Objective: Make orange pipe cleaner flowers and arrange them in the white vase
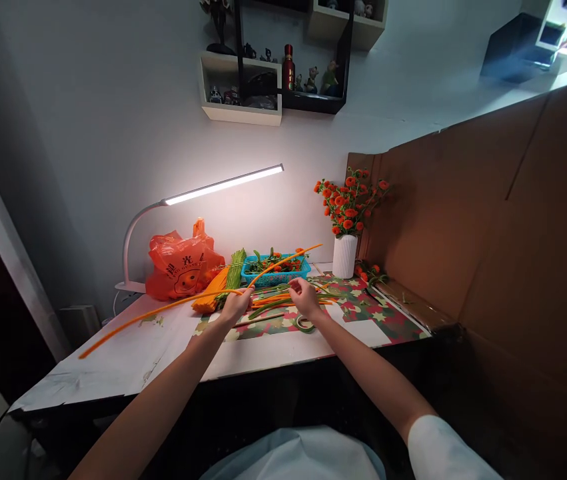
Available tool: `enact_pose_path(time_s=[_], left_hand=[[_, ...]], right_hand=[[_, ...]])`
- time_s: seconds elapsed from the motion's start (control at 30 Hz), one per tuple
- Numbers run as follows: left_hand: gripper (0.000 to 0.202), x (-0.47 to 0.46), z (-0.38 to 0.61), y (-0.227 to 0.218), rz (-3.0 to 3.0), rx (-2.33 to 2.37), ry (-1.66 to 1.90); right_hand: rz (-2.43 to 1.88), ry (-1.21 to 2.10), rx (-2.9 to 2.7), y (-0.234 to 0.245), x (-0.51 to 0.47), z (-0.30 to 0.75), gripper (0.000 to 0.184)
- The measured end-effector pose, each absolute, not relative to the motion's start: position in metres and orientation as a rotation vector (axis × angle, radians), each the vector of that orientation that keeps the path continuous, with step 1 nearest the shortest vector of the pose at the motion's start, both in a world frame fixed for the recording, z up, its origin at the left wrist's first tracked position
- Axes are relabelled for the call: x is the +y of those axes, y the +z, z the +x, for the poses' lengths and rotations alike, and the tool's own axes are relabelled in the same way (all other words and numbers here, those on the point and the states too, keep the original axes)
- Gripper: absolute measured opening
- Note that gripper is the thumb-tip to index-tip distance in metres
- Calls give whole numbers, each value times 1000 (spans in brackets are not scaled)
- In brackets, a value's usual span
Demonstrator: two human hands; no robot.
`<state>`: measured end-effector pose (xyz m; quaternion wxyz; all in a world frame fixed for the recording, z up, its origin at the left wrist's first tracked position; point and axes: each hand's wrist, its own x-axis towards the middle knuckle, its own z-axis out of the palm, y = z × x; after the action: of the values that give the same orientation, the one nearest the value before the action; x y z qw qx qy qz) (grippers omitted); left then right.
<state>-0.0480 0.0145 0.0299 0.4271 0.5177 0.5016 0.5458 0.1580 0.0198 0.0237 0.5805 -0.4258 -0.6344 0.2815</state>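
Long orange pipe cleaners (158, 309) are gripped near their bend by my left hand (237, 303). One length runs down to the left over the table, another slants up to the right. My right hand (305, 298) is a short way to the right, its fingers curled together; whatever lies between them is too small to make out. Beneath and between my hands lie loose orange and green pipe cleaners (270, 303). A roll of green tape (304, 324) sits just below my right hand. A thin stick (259, 321) lies in front of the loose stems.
Behind my hands stand a blue basket (248, 275) of orange flowers, orange and green pipe cleaner bundles (236, 269) and an orange plastic bag (183, 263). A lamp (226, 185) reaches overhead. At right are a white vase (344, 257) with flowers and a cardboard wall (488, 220).
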Motion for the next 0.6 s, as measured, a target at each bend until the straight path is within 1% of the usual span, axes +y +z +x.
enact_pose_path(time_s=[0.07,0.13,0.23,0.33,0.4,0.43,0.53,0.6], left_hand=[[36,10,-42,26,1375,1227,1272],[31,4,-36,22,1451,1144,1176],[19,-3,-29,20,1470,986,1093],[14,-6,-25,18,1396,880,1134],[16,-5,-23,17,1352,836,1156],[18,-4,-22,16,1340,818,1146],[32,-1,-21,14,1317,759,1063],[39,1,-23,12,1267,755,1078]], right_hand=[[-830,331,-1768,28,6,153,24],[-687,168,-2069,36,-6,145,33],[-608,96,-2336,49,-14,132,41],[-700,106,-2362,52,-14,126,34],[-733,126,-2325,49,-12,127,32],[-735,137,-2300,47,-11,130,34],[-765,134,-2214,41,-9,141,45],[-799,119,-2147,38,-8,150,44]])
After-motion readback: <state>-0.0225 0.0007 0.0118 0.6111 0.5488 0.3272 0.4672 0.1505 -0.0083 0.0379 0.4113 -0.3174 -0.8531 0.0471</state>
